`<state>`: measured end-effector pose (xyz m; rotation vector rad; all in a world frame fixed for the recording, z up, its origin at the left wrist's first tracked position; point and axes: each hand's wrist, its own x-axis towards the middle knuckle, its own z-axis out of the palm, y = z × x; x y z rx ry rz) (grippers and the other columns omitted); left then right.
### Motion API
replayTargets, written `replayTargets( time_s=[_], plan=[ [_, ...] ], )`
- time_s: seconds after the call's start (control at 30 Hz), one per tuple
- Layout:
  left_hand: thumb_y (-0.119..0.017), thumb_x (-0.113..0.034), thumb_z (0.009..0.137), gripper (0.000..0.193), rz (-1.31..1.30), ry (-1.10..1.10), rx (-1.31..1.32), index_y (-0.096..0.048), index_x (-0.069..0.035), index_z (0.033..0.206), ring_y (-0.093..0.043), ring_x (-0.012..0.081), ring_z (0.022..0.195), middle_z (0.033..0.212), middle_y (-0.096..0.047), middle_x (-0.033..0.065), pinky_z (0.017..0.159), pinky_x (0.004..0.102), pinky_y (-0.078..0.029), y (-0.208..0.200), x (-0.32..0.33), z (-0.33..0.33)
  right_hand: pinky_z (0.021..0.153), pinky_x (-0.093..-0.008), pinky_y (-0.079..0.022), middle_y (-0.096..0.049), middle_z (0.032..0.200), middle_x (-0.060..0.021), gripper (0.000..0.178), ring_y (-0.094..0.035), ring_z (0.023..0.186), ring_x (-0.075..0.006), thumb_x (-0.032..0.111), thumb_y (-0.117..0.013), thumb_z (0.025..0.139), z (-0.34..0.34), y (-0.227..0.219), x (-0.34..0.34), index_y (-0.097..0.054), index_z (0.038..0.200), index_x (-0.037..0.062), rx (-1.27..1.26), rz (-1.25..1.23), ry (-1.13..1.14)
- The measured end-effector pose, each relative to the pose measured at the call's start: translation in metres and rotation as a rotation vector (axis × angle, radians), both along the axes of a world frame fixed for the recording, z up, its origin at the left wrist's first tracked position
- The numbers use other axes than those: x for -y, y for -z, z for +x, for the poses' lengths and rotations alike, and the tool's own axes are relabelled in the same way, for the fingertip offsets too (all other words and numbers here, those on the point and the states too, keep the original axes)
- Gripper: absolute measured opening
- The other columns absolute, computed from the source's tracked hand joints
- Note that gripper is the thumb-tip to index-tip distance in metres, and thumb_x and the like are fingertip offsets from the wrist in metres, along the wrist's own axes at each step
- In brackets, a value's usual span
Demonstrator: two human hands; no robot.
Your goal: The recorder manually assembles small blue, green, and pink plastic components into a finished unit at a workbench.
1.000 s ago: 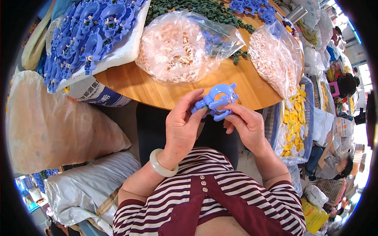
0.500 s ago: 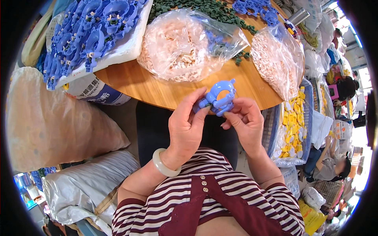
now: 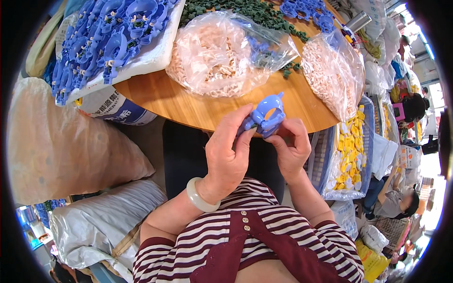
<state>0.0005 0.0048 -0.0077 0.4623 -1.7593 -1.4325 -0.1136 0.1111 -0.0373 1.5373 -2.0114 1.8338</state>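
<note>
A blue plastic toy part with a round ring opening (image 3: pixel 272 103) is held between both hands, just over the near edge of the round table. My left hand (image 3: pixel 225 148), with a pale bangle (image 3: pixel 200 195) on its wrist, pinches the part's left side between thumb and fingers. A small dark green piece shows by that thumb tip. On the other side, my right hand (image 3: pixel 293 150) grips the lower right of the part with thumb and curled fingers. The fingertips behind the part are hidden.
Blue parts (image 3: pixel 115 49) fill a white foam tray (image 3: pixel 137 68) at far left. Clear bags of small pale pieces (image 3: pixel 207 56) (image 3: pixel 328 70) lie on the wooden table (image 3: pixel 188 111). Dark green pieces (image 3: pixel 236 9) spread behind. Yellow parts (image 3: pixel 351 151) fill a blue crate (image 3: pixel 368 174) at right.
The blue part has turned and tilted a little in my fingers. My right hand has shifted slightly left, and my left hand slightly right.
</note>
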Motion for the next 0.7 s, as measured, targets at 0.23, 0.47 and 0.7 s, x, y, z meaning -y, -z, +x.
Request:
replayTargets(
  time_s=[0.23, 0.47, 0.7],
  plan=[
    [-0.058, 0.008, 0.078, 0.035, -0.130, -0.078, 0.018, -0.055, 0.000, 0.112, -0.061, 0.0298, 0.083, 0.096, -0.061, 0.0165, 0.072, 0.0316, -0.049, -0.007, 0.001, -0.001, 0.070, -0.0259, -0.052, -0.053, 0.095, -0.0071, 0.039, -0.059, 0.081, -0.0156, -0.010, -0.066, 0.075, 0.018, 0.012, 0.009, -0.047, 0.108, 0.0007, 0.392, -0.164, 0.014],
    [-0.058, 0.007, 0.080, 0.033, -0.140, -0.079, 0.034, -0.055, 0.001, 0.113, -0.062, 0.0242, 0.084, 0.098, -0.061, 0.0146, 0.073, 0.0296, -0.049, -0.007, 0.001, -0.001, 0.069, -0.0250, -0.051, -0.052, 0.095, -0.0067, 0.042, -0.059, 0.080, -0.0143, -0.010, -0.066, 0.075, 0.015, 0.005, 0.010, -0.047, 0.110, 0.0004, 0.420, -0.130, -0.042],
    [-0.054, 0.005, 0.086, 0.037, 0.444, 0.088, -0.012, -0.048, 0.004, 0.123, -0.054, 0.0126, 0.099, 0.109, -0.056, 0.0106, 0.085, 0.0243, -0.046, -0.012, 0.007, 0.001, 0.060, -0.0184, -0.046, -0.052, 0.085, -0.0034, 0.043, -0.052, 0.069, -0.0080, -0.008, -0.065, 0.075, 0.009, -0.016, -0.003, -0.048, 0.113, 0.0017, 0.304, -0.034, -0.002]
  ],
)
